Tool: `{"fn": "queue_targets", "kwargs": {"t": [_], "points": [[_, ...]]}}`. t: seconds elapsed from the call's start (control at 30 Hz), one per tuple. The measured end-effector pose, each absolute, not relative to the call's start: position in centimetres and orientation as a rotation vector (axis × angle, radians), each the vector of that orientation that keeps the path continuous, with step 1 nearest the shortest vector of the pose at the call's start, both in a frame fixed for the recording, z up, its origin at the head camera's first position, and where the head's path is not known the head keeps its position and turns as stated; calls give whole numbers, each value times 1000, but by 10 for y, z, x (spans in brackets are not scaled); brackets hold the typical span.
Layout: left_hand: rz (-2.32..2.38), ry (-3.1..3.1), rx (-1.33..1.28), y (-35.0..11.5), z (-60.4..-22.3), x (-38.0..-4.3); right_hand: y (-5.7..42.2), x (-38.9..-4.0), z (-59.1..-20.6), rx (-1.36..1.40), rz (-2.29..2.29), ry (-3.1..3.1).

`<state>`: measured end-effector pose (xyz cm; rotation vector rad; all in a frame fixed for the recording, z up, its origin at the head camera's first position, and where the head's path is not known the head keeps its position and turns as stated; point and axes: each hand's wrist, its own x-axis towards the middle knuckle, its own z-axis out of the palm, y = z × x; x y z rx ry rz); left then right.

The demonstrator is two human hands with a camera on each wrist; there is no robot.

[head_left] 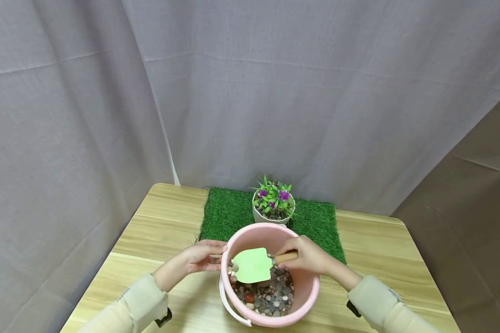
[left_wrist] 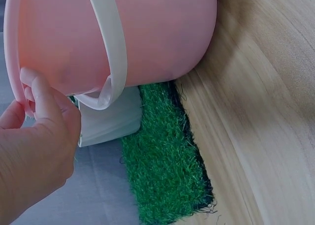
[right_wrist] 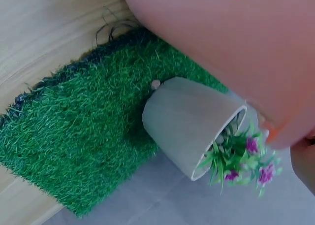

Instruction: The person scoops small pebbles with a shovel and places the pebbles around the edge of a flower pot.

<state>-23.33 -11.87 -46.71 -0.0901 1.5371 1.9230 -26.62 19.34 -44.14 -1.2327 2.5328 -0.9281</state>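
Observation:
A pink bucket [head_left: 275, 320] stands on the table with grey, brown and reddish pebbles [head_left: 279, 296] in its bottom. My left hand [head_left: 202, 256] pinches its left rim; in the left wrist view, thumb and fingers lie on both sides of the rim. My right hand [head_left: 306, 256] holds a small trowel by its wooden handle [head_left: 286, 257]. The trowel's light green blade [head_left: 252, 265] lies across the bucket's mouth, pointing left. A few pebbles show at the blade's tip. Only an edge of the right hand [right_wrist: 302, 161] appears in the right wrist view.
Behind the bucket, a white pot [right_wrist: 189, 121] with purple flowers [head_left: 283, 195] and pebbles stands on a green artificial grass mat [head_left: 316, 226]. The bucket's white handle [left_wrist: 110, 38] hangs down its side. Grey curtains [head_left: 275, 115] rise behind the wooden table [head_left: 162, 217].

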Motion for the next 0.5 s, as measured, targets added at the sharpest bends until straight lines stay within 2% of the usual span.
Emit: {"fn": "queue_targets", "kwargs": {"t": [0.5], "points": [[1922,1532,-84,-119,-467,-233,220,-270,-426,-1108,-1061,2627]]}}
